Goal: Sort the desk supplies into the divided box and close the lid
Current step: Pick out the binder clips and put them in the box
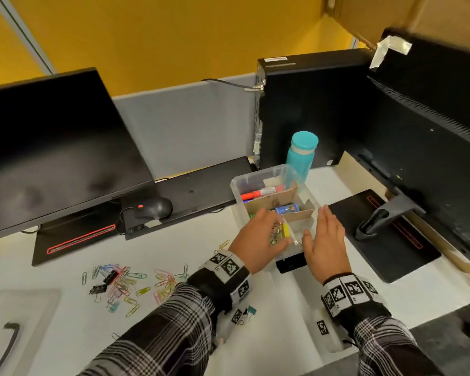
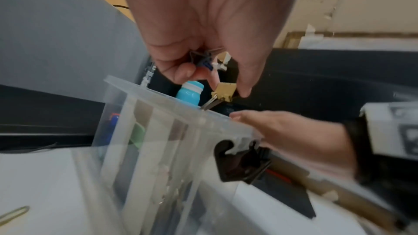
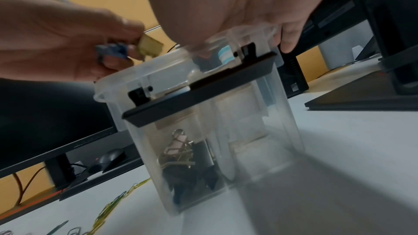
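Note:
The clear divided box [image 1: 290, 172] stands mid-desk with cardboard partitions inside. My left hand [image 1: 278, 232] hovers over its near left compartment. It pinches a yellow binder clip [image 2: 224, 90] and a blue binder clip [image 2: 204, 63] just above the rim. Several binder clips [image 3: 187, 158] lie in that compartment. My right hand [image 1: 316, 223] rests flat against the box's right side, fingers straight and thumb on the near rim. Markers [image 1: 263, 192] lie in the far compartment. Loose paper clips [image 1: 125, 283] and black binder clips [image 1: 103, 283] are scattered on the desk to the left.
The clear lid [image 1: 19, 321] with a black handle lies at the near left. A teal binder clip [image 1: 251, 310] sits by my left wrist. Behind the box stand a teal bottle [image 1: 301, 156] and a PC tower [image 1: 310, 104]. Monitors flank both sides, with a mouse [image 1: 154, 207] at left.

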Action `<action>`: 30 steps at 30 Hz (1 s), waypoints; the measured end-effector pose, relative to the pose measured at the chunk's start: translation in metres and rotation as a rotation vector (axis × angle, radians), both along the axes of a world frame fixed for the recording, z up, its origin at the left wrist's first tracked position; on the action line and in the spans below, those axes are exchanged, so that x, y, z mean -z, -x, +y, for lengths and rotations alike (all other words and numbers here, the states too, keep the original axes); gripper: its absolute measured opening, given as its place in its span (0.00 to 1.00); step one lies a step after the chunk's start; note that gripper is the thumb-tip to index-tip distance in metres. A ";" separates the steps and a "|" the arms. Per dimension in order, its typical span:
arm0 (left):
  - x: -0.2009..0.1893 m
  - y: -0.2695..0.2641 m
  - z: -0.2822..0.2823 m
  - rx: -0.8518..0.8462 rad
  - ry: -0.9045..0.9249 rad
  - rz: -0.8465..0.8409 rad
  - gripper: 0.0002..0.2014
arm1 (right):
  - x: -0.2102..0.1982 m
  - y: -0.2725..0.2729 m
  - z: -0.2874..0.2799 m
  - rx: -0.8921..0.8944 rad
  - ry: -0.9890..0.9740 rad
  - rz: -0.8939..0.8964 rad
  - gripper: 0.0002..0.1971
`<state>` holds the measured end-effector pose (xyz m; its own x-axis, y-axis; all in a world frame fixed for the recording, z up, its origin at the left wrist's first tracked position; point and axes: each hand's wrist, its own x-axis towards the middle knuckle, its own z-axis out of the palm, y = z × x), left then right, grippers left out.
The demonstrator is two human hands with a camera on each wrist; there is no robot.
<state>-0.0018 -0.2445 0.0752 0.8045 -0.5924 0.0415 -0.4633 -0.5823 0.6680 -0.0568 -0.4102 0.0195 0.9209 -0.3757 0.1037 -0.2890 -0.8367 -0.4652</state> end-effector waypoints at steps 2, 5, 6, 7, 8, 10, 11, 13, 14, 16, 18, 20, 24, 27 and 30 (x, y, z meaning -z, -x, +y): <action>0.005 -0.006 -0.009 0.066 -0.140 -0.058 0.17 | 0.000 0.000 -0.001 -0.004 -0.002 0.000 0.31; 0.008 -0.014 -0.017 0.167 -0.393 -0.153 0.19 | 0.001 0.000 -0.001 -0.005 -0.004 0.005 0.32; 0.006 -0.018 -0.017 0.202 -0.463 -0.139 0.20 | 0.001 0.000 -0.001 -0.007 -0.004 0.010 0.32; 0.001 -0.021 -0.017 0.238 -0.512 -0.106 0.20 | 0.001 0.000 -0.002 -0.012 -0.002 0.015 0.32; -0.003 -0.024 -0.015 0.275 -0.535 -0.072 0.19 | 0.001 0.001 -0.002 -0.019 0.001 0.018 0.32; -0.015 -0.030 -0.008 0.313 -0.468 -0.042 0.16 | 0.001 0.000 -0.003 -0.024 0.003 0.031 0.32; -0.022 -0.032 0.000 0.305 -0.416 -0.061 0.15 | 0.000 0.001 -0.003 -0.017 0.003 0.041 0.32; -0.028 -0.032 0.020 0.215 -0.270 -0.091 0.13 | -0.006 0.004 0.002 -0.010 0.033 0.030 0.32; -0.028 -0.030 0.033 0.153 -0.191 -0.104 0.13 | -0.011 0.007 0.007 -0.034 0.058 -0.007 0.33; -0.021 -0.024 0.063 0.036 -0.081 -0.129 0.14 | -0.024 0.017 0.024 -0.186 0.106 -0.148 0.30; -0.002 -0.012 0.094 -0.054 -0.061 -0.093 0.14 | -0.031 0.031 0.048 -0.447 0.150 -0.310 0.23; 0.022 0.007 0.122 -0.046 -0.127 0.003 0.14 | -0.018 0.044 0.070 -0.742 0.189 -0.350 0.18; 0.065 0.043 0.158 0.133 -0.255 0.231 0.17 | 0.035 0.053 0.089 -0.990 0.227 0.052 0.24; 0.080 0.057 0.167 0.260 -0.355 0.261 0.19 | 0.062 0.051 0.088 -1.009 0.245 0.221 0.28; 0.087 0.064 0.166 0.346 -0.430 0.163 0.14 | 0.066 0.046 0.092 -0.991 0.236 0.271 0.27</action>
<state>-0.0656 -0.0785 -0.0121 0.5369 -0.7586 -0.3692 -0.5861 -0.6502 0.4834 -0.1029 -0.3178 -0.0462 0.8082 0.5610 -0.1789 0.5041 -0.8162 -0.2821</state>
